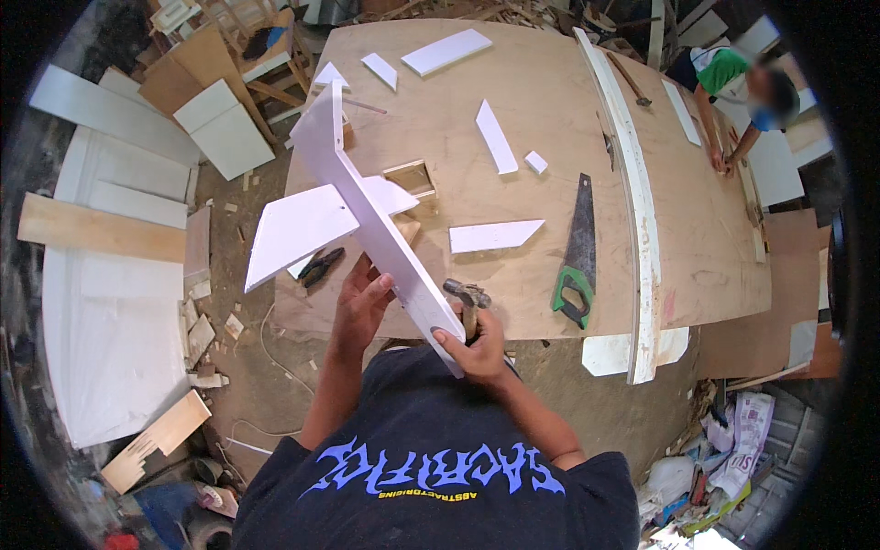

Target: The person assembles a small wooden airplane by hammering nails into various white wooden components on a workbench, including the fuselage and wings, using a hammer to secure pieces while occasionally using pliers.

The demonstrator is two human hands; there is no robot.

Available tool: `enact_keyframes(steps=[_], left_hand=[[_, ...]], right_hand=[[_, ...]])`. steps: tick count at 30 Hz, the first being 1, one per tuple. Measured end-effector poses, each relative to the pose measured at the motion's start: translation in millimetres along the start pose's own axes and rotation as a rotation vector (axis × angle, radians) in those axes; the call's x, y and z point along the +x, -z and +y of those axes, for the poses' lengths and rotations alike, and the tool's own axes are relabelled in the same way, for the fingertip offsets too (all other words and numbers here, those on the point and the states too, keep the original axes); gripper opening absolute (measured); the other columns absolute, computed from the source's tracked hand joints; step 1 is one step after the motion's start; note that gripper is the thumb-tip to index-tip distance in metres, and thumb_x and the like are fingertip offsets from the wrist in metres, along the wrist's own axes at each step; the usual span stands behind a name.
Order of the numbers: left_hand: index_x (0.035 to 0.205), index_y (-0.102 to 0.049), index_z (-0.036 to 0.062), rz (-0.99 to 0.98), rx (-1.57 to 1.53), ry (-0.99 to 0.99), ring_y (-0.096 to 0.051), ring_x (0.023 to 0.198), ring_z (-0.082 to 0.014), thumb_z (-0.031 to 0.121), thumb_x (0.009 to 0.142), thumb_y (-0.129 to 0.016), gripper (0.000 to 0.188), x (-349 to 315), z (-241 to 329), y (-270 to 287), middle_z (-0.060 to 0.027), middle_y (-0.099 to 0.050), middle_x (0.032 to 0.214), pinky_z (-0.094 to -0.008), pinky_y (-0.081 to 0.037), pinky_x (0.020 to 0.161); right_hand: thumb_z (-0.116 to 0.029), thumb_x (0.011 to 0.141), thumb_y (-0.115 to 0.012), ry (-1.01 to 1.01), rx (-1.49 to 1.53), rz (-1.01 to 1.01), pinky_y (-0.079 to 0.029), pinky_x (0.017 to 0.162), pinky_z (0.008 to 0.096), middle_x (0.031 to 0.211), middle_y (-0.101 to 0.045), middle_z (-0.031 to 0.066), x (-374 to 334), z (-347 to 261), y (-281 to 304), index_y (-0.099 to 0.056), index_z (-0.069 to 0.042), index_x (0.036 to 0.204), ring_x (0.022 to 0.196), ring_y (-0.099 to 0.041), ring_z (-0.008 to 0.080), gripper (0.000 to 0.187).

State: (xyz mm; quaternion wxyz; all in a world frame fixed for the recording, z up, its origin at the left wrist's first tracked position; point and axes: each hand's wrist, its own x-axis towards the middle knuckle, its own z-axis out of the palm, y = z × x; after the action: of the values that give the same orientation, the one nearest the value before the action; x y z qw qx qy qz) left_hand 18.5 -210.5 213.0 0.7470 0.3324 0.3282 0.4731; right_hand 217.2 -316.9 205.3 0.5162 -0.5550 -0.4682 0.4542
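Observation:
A white plane-shaped wooden piece (pixel 408 270) slants up and away from me, with a wing-like white board (pixel 307 225) crossing it and an angled board at its far end. My left hand (pixel 365 301) is closed around the near part of the long board. My right hand (pixel 480 348) grips the board's near end with the thumb on top. The same hand also holds a claw hammer (pixel 468 295), its head up beside the board. A small open wooden box (pixel 412 177) lies behind the piece, partly covered. Black-handled pliers (pixel 321 266) rest at the table's left edge.
On the plywood table (pixel 541 101) lie several white cut pieces, including a slanted one (pixel 496 236). A green-handled handsaw (pixel 577 266) lies beside a long white beam (pixel 632 202). Another person's hands (pixel 724 167) work at the far right. Boards and scraps (pixel 202 339) stand left.

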Motion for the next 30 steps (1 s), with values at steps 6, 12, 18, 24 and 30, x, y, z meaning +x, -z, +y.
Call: enact_keyframes(steps=[6, 12, 18, 24, 30], left_hand=[[0.156, -0.042, 0.0008, -0.095, -0.029, 0.063, -0.067, 0.121, -0.0333, 0.018, 0.106, -0.059, 0.055, 8.3, 8.3, 27.6, -0.0192, -0.067, 0.131, -0.0481, -0.056, 0.105], [0.158, -0.039, -0.0023, 0.084, 0.034, 0.133, -0.069, 0.117, -0.0335, 0.029, 0.104, -0.066, 0.068, 3.0, 40.3, 7.4, -0.0254, -0.067, 0.129, -0.0465, -0.058, 0.100], [0.145, -0.051, -0.0023, 0.101, 0.298, 0.107, -0.069, 0.105, -0.0251, 0.022, 0.096, -0.073, 0.059, 14.3, 49.5, 14.4, -0.0174, -0.070, 0.117, -0.0395, -0.058, 0.094], [0.140, -0.056, -0.0049, 0.105, 0.206, -0.006, -0.070, 0.101, -0.0200, 0.010, 0.093, -0.077, 0.054, 15.6, 35.0, 2.5, -0.0127, -0.070, 0.116, -0.0320, -0.058, 0.087], [0.149, -0.047, -0.0062, 0.024, 0.126, -0.015, -0.071, 0.103, -0.0242, 0.010, 0.096, -0.073, 0.061, 10.6, 23.8, -16.6, -0.0182, -0.068, 0.121, -0.0380, -0.058, 0.094]], right_hand=[[-0.015, 0.080, -0.089, 0.326, -0.337, 0.121, -0.058, 0.070, 0.0348, 0.096, -0.077, 0.0173, -1.5, -2.3, -36.8, -0.070, -0.001, 0.120, 0.077, -0.076, 0.0239, 0.047], [-0.012, 0.068, -0.091, 0.560, -0.565, 0.109, -0.057, 0.063, 0.0371, 0.093, -0.077, 0.0114, -5.2, 0.9, -54.3, -0.071, -0.007, 0.120, 0.071, -0.074, 0.0263, 0.055], [-0.011, 0.067, -0.089, 0.527, -0.567, 0.066, -0.059, 0.066, 0.0356, 0.106, -0.079, 0.0125, -1.4, 0.9, -53.4, -0.072, -0.008, 0.118, 0.077, -0.076, 0.0247, 0.053], [-0.007, 0.069, -0.089, 0.556, -0.487, 0.014, -0.061, 0.077, 0.0334, 0.122, -0.076, 0.0197, 1.1, -8.4, -33.3, -0.068, -0.005, 0.111, 0.091, -0.079, 0.0277, 0.047], [-0.017, 0.074, -0.090, 0.593, -0.414, -0.025, -0.061, 0.080, 0.0359, 0.130, -0.072, 0.0170, 10.7, -20.9, -2.3, -0.067, -0.004, 0.119, 0.095, -0.077, 0.0312, 0.053]])
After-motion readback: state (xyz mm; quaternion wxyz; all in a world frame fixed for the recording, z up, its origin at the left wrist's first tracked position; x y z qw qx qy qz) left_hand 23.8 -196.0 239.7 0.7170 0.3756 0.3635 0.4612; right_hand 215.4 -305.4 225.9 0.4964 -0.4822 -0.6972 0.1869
